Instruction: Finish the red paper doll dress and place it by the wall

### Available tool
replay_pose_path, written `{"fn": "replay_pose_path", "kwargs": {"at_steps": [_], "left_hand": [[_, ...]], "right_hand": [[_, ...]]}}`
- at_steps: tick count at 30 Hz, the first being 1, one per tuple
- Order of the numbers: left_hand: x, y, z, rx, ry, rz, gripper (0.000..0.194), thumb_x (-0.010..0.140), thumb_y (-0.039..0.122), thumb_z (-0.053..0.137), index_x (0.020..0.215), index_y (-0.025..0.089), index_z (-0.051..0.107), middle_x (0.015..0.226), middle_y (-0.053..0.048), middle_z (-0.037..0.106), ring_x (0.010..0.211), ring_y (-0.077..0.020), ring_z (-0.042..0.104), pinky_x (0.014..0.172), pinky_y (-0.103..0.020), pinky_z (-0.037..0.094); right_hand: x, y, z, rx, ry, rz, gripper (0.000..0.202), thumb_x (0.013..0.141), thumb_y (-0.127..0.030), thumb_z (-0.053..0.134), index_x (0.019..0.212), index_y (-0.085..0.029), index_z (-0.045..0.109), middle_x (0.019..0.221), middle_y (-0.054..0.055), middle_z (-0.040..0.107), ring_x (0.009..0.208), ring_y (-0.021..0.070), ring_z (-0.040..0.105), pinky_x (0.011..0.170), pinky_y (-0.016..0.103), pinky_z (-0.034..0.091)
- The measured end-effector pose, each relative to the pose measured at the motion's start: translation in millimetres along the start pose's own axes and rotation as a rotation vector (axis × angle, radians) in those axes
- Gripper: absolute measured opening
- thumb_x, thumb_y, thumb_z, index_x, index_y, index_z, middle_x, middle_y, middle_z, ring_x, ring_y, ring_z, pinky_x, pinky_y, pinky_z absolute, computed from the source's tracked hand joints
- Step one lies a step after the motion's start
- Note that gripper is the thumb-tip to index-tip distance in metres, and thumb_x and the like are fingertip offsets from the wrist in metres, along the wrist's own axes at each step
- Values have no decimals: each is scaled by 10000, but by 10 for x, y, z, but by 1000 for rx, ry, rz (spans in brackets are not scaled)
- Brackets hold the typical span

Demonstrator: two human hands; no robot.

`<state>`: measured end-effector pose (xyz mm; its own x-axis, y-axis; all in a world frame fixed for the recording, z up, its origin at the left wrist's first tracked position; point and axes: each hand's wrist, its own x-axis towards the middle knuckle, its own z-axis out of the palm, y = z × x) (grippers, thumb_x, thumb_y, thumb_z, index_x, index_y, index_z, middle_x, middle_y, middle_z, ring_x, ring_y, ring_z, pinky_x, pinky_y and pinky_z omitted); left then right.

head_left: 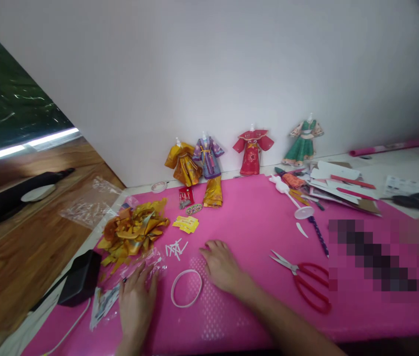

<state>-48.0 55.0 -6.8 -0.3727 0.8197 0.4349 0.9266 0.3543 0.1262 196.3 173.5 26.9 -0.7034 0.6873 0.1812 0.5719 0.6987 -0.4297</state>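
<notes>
My left hand (137, 296) lies palm down at the front left with its fingers stretched out. Its fingertips rest at a crinkled clear plastic bag (154, 258), beside some printed slips in clear wrap (102, 304). To the right, my right hand (223, 264) lies on the pink mat (246, 222) with its fingers apart and nothing in them. A thin white ring (172, 292) lies between the two hands. Small white strips (175, 248) are scattered just beyond it. Red-handled scissors (299, 269) lie with their blades parted, right of my right hand.
Crumpled gold foil (135, 227) is heaped at the left, behind a black box (80, 278). Doll-size dresses in gold (184, 163), purple (209, 157), red (252, 153) and green (302, 148) lean on the white wall. A white doll stand (303, 212) and stacked papers (343, 183) lie right.
</notes>
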Motion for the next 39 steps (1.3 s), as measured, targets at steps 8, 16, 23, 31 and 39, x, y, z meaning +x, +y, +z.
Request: {"fn": "replay_pose_path", "kwargs": {"at_steps": [8,16,23,31,39], "left_hand": [[-73,30,25,71,27,38,422,936,370,417,1048,88,710,1153,-198,701,1035,-366,634,993,-573,406],[-94,47,16,31,35,-14,295,929,303,481,997,153,726,1073,-128,729,992,-300,641,1011,-532,409],[-66,108,-26,-12,13,-18,257,898,315,559,1017,172,735,1087,-128,723,1035,-317,632,980,-548,426],[-63,91,-3,-153,81,-38,198,888,260,574,886,203,763,988,-100,747,948,-298,656,936,-547,452],[-93,148,19,-359,231,-59,284,930,360,532,947,175,747,1014,-121,747,939,-262,678,855,-471,529]], "right_hand": [[420,-247,136,-97,-47,-62,299,871,-184,521,1132,-144,661,1035,134,630,1020,277,527,865,394,413],[531,-308,225,-136,-85,-107,390,870,-172,516,1244,-142,623,1045,152,649,1015,287,550,858,400,401],[628,-439,339,-125,-125,-144,347,873,-117,465,1139,-126,688,983,167,665,984,288,570,841,400,398],[578,-351,339,31,-101,-73,461,855,-149,488,1291,-188,633,1018,151,657,996,295,575,883,420,408],[401,-455,285,302,-64,23,505,863,-76,394,1261,-241,657,852,48,650,836,161,618,772,245,466]]}}
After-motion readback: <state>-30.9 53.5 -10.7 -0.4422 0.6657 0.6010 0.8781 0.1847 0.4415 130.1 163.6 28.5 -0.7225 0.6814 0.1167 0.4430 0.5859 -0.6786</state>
